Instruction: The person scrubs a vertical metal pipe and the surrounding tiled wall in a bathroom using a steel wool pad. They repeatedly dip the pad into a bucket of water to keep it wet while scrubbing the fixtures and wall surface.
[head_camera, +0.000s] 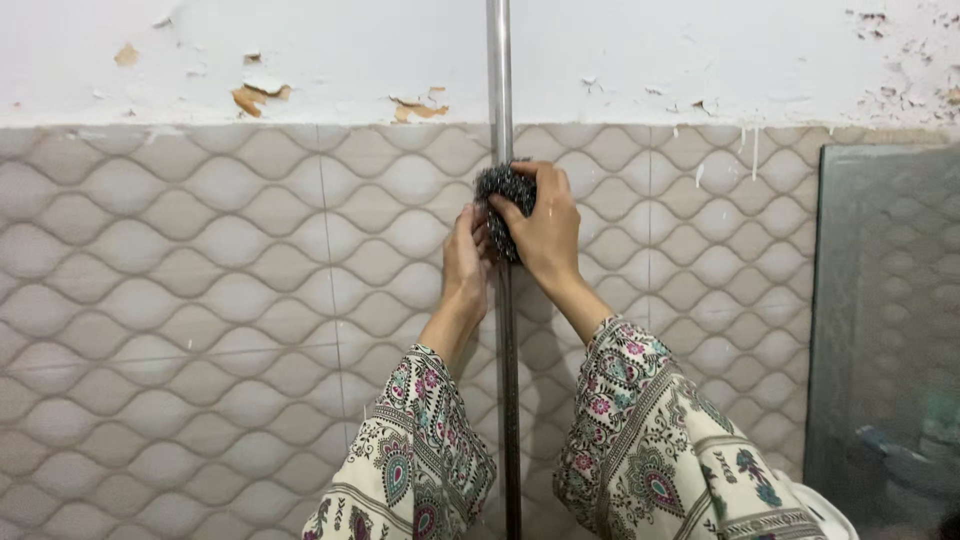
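Tiled wall (200, 300) with a wavy beige pattern fills most of the view, and above it runs a white painted band (300, 50) with flaking patches. Down the middle of the tiles runs an upright metal pipe (498, 70), shiny and narrow. Against the pipe, just under the paint line, sits a dark steel scrubber (505, 188). Right hand (548, 232) is closed around the scrubber from the pipe's right side, fingers curled over its top and pressing it to the pipe. Left hand (465, 262) is just left of the pipe, slightly below the scrubber, fingertips touching its lower edge; whether it grips the pipe I cannot tell. Both wrists wear patterned cream sleeves (640, 440). Far right of the pipe leans a grey glass pane (885, 320).
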